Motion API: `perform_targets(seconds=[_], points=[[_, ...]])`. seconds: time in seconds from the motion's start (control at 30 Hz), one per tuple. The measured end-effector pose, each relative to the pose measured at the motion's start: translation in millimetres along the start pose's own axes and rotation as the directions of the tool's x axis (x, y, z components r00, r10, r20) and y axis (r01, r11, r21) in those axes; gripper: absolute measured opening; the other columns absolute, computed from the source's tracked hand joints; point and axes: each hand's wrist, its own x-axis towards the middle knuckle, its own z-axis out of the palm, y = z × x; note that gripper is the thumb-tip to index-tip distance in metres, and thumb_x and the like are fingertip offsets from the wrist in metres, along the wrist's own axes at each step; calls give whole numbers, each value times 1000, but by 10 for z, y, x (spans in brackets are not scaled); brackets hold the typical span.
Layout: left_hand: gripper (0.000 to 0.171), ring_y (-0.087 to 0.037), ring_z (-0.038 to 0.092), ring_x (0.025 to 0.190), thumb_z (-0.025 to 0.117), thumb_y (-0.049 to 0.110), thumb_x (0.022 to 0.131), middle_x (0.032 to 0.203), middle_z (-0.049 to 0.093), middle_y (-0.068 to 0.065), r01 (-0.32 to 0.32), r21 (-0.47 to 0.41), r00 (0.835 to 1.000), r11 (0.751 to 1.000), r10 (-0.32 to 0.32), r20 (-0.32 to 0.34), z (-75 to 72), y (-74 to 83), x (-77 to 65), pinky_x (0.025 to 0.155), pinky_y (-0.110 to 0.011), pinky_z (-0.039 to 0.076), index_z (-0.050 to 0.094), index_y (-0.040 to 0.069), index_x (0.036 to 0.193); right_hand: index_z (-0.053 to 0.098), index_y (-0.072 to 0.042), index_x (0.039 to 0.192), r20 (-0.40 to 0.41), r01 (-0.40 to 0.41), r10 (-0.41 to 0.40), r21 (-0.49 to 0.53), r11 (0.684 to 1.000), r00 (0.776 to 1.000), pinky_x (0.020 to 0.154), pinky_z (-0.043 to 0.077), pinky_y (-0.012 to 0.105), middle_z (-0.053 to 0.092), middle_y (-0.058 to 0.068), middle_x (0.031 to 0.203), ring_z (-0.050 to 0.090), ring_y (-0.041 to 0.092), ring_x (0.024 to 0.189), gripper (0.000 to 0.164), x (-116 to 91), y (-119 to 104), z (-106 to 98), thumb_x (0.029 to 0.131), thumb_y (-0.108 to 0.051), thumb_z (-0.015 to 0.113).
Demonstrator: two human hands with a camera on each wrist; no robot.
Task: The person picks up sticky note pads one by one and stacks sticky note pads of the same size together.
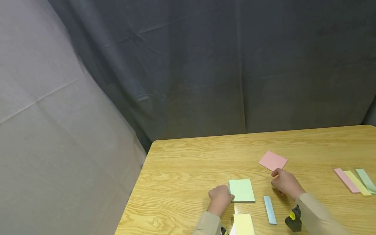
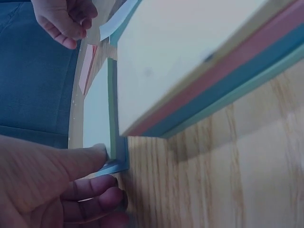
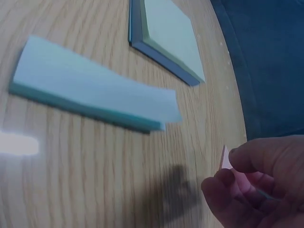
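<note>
Stacking seems in hand: the left hand (image 1: 220, 196) pinches the green pad (image 1: 242, 190); the right hand (image 1: 286, 183), fingers loosely curled, holds nothing. Next probably calls for gripping the pink pad (image 1: 272, 160), toward the worktop's (image 1: 182, 163) far edge.

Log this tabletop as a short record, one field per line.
Surface: wood-grain table
Left hand: thumb touching green pad
Right hand: fingers bent, near pink pad
Between hands: blue strip
Nearest the wearer: yellow pad, atop other colored layers
Far right: pink strip, yellow strip, green strip
Backdrop: dark curtain
</note>
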Motion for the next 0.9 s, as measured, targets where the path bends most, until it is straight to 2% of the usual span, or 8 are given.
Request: perform_targets(seconds=[0.17, 0.33, 0.9], points=[[48, -9, 26, 41, 61, 51, 78, 44, 29, 5, 2, -12, 1000, 1000, -2, 2, -6, -13, -6, 49, -23, 32, 46, 15, 50, 42, 13, 102, -8, -2, 2, -22, 1000, 1000, 49, 41, 32, 47, 12, 72, 46, 18, 55, 28, -14, 56, -117, 79, 2, 51], [48, -9, 24, 40, 60, 52, 78, 43, 26, 5, 2, -10, 1000, 1000, -1, 13, 10, -32, -12, 48, -22, 31, 47, 14, 50, 42, 15, 104, -10, 24, -24, -45, 999, 1000, 50, 40, 32, 50, 13, 75, 47, 18, 55, 30, -36, 109, -239, 79, 1, 50], [55, -9, 21, 40, 61, 52, 77, 42, 23, 5, -1, -35, 1000, 999, 1, 5, 43, -59, -21, 46, -22, 24, 35, 15, 46, 40, 18, 105, -22, 42, -44, -96, 994, 999, 52, 43, 33, 55, 23, 84, 54, 19, 59, 35, -73, 444, -621, 81, -6, 50]])
